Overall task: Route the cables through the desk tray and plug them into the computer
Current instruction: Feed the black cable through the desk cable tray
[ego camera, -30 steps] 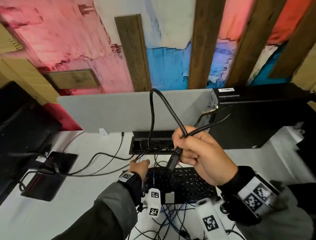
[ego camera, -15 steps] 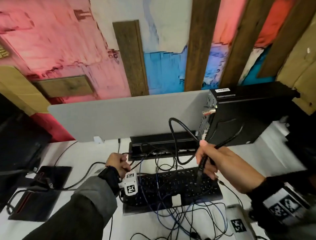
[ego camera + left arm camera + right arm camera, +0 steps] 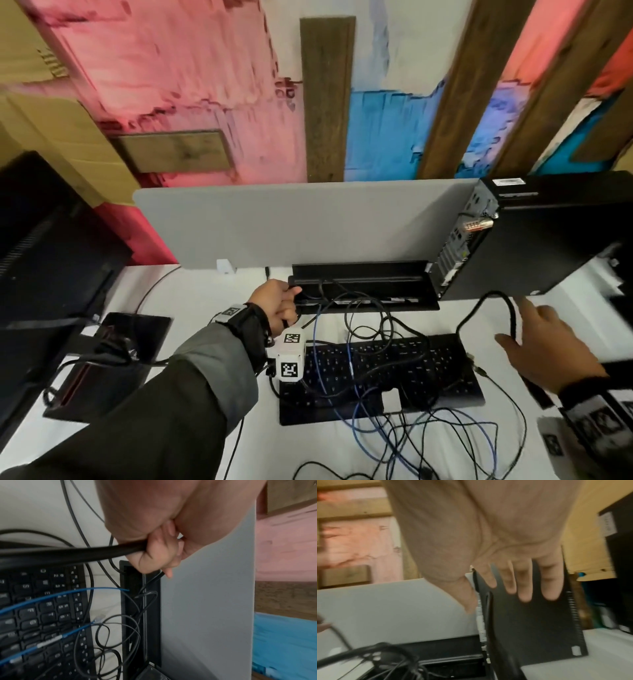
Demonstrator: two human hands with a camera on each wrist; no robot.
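- The left hand (image 3: pixel 279 303) is gripping a thick black cable (image 3: pixel 72 555), fingers curled fully round it, right at the left end of the desk tray (image 3: pixel 363 286), which is sitting along the rear edge of the desk (image 3: pixel 191 301) against the grey divider (image 3: pixel 291 222).
- The right hand (image 3: pixel 544 346) is holding nothing: its fingers are spreading out straight towards the computer (image 3: pixel 548 233) at the rear right corner of the desk, with a loop of black cable (image 3: pixel 486 308) arching just beside the fingertips.
- Judged step: feeding the gripped cable into the tray slot. Keep the grip close to the slot, feed short lengths, and avoid dragging the neighbouring thin leads and the blue cable (image 3: pixel 351 363) along.
- The loose cables are lying tangled across the keyboard (image 3: pixel 442 380) in front of the tray; separating one lead at a time is advisable before pulling.
- The tray's long axis is running left to right, parallel to the rear edge, with its lid standing open.
- The gripped cable is running from the fist back towards the front edge, roughly crosswise to the tray.
- The computer's port panel is facing left, towards the tray's right end, so plugs should approach from that side.
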